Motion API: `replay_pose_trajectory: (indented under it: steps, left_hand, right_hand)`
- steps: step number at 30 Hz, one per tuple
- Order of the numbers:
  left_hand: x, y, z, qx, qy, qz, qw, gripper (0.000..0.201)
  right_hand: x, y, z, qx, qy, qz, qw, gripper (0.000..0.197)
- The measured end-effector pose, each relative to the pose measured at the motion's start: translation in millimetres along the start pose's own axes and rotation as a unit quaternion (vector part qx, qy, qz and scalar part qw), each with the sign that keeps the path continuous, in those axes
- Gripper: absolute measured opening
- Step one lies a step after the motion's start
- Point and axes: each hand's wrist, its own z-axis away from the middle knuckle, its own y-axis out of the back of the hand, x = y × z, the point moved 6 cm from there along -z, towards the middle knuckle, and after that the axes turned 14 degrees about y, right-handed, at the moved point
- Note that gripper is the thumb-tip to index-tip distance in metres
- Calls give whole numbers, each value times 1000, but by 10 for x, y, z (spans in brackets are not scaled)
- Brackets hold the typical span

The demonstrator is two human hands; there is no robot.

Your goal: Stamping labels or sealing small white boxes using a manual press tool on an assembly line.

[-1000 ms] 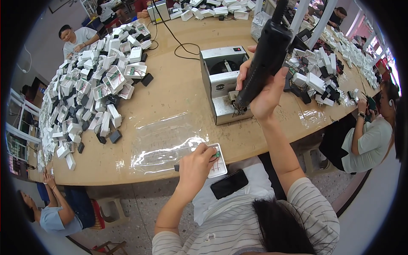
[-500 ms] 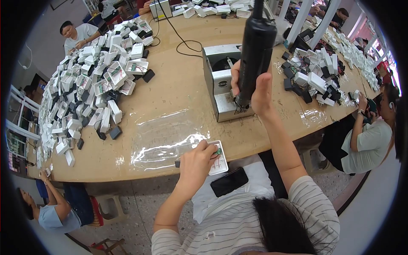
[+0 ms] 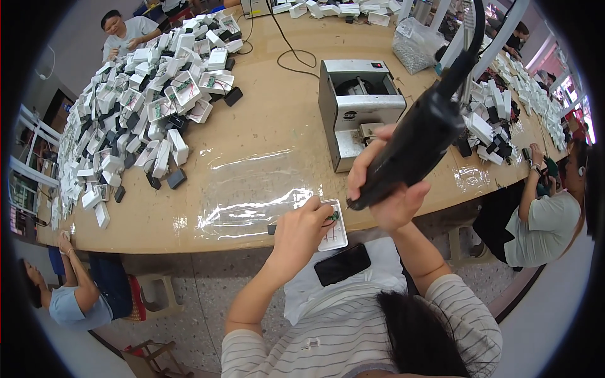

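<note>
My left hand point(image 3: 300, 229) is curled over a shallow white plastic case point(image 3: 338, 235) at the table's near edge. Its fingertips are closed on the small green circuit board point(image 3: 331, 216) inside, with thin red wires beside it. A small black block point(image 3: 271, 229) lies just left of this hand. In my right hand point(image 3: 394, 198), wrapped by the fingers, is a black electric screwdriver point(image 3: 419, 142). It leans with its tip low and to the left, above the table edge right of the case. The screw feeder point(image 3: 362, 107), a grey metal box, stands just beyond the tool.
A big heap of white cases and black blocks point(image 3: 145, 113) fills the left side. More parts point(image 3: 495, 116) lie at the right, near a clear bag of small pieces point(image 3: 416, 47). Clear film point(image 3: 252, 189) covers part of the table. A phone point(image 3: 342, 264) rests on my lap. Other people sit around.
My right hand has brought the screwdriver from the screw feeder toward me, tilting its tip left toward the case. My left hand stays on the circuit board. The whole view has shifted slightly.
</note>
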Motion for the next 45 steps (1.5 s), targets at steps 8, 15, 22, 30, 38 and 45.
replay_pose_trajectory:
  steps: [8,15,22,30,38,45]
  left_hand:
    - [-11,1,-4,-5,10,-2,1000,15]
    - [1,2,-4,-6,11,-8,1000,15]
    - [-2,11,4,6,4,-7,1000,18]
    - [-40,-12,-10,-7,2,-1,1000,19]
    - [7,93,7,-26,16,-6,1000,23]
    - [-274,1453,-404,172,43,-98,979,31]
  right_hand:
    - [153,-88,196,5,-40,0,999,99]
    - [214,-90,247,12,-44,2,999,99]
    - [310,-97,361,32,-33,6,999,97]
    - [372,-137,433,-5,-39,7,999,99]
    - [225,63,224,16,-19,-90,996,99]
    - [264,573,345,22,-52,80,995,88]
